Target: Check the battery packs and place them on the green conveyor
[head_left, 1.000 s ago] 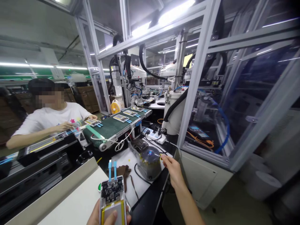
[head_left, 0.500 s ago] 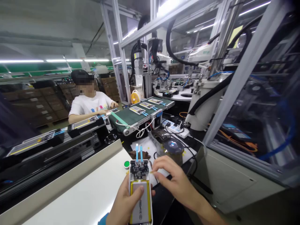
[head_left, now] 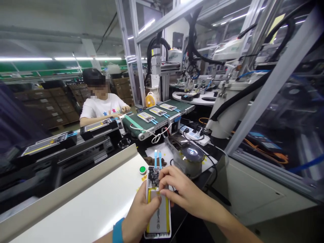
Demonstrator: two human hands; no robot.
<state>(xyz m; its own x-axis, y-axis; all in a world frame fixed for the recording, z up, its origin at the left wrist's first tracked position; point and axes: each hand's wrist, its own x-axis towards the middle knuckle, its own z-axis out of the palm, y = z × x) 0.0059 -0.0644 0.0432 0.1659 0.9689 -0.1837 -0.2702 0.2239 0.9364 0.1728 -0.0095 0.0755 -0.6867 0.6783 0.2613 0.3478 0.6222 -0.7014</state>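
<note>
A white device case with a silver battery edged in yellow, a dark circuit board and two blue cable tabs stands at the lower middle. My left hand is wrapped round its lower part, the thumb lying on the battery. Over the seam between board and battery, my right hand has thumb and fingers pinched together; whatever is between the fingertips is too small to make out. A green round button sits just left of the case.
A green conveyor carries several similar devices. Black fixtures at the left hold more. Beyond them is a person in a white shirt. A round dispenser, power strip and metal-framed machine stand right. A white board lies left.
My right hand has moved from beside the case onto the board and battery seam. The view has shifted slightly, and the conveyor devices sit a little further left on the belt.
</note>
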